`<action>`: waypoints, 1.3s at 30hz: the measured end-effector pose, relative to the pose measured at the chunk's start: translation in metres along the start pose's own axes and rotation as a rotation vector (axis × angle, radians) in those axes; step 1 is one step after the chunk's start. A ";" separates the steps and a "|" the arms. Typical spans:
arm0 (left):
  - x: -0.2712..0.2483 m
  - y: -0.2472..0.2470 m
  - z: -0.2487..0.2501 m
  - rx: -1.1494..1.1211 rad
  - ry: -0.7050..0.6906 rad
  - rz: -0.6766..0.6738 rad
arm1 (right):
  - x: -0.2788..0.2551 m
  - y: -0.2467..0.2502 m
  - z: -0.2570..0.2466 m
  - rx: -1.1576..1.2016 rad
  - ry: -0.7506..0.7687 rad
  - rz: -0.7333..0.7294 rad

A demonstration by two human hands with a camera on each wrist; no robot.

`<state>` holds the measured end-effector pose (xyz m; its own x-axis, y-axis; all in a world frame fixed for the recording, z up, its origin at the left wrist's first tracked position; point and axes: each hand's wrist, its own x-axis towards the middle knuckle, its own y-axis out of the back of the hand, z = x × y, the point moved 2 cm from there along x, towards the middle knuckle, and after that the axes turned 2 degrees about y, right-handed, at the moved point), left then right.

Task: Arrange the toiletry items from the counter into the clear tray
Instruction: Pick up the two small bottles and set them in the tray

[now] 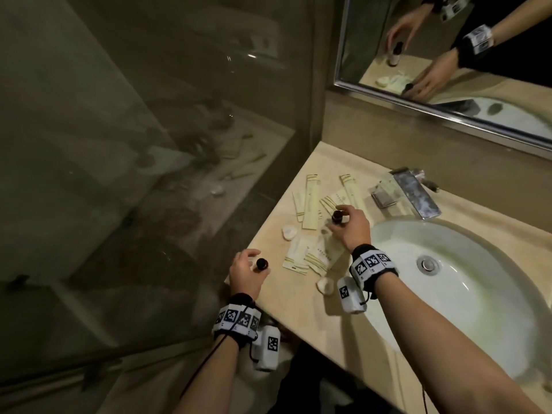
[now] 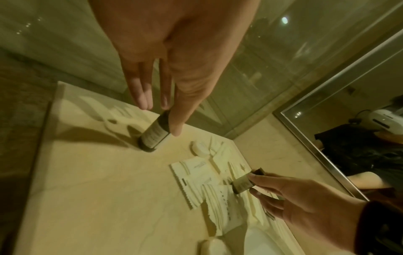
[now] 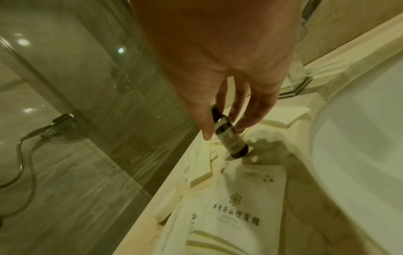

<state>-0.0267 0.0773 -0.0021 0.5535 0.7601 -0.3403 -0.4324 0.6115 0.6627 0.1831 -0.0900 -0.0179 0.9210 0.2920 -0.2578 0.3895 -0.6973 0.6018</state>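
Note:
Two small dark bottles with pale labels stand on the beige counter [image 1: 268, 297]. My left hand [image 1: 259, 262] [image 2: 160, 119] pinches one bottle [image 1: 262, 264] [image 2: 154, 136] by its top, upright near the counter's left edge. My right hand [image 1: 340, 216] [image 3: 223, 132] grips the other bottle [image 1: 337, 216] [image 3: 231, 140] at its neck; it leans, its base among cream sachets [image 1: 310, 204]. More sachets [image 1: 307, 258] [image 3: 240, 215] lie between my hands. A small clear tray [image 1: 385, 194] sits left of the tap.
Round white soaps [image 1: 289, 232] [image 1: 325, 285] lie on the counter. A white basin [image 1: 463, 294] fills the right side, with a chrome tap [image 1: 416, 194] behind it. A glass shower wall [image 1: 149, 144] borders the counter's left edge; a mirror [image 1: 448, 55] hangs behind.

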 end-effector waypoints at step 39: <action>-0.337 -0.293 0.298 -0.531 -0.283 -1.042 | -0.245 0.398 0.235 0.828 -0.048 0.330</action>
<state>0.1261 -0.4234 0.1169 0.9190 -0.1880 -0.3465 0.1137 0.9680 -0.2238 0.1110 -0.5926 0.1074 0.9774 -0.0225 -0.2104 -0.0408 -0.9957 -0.0831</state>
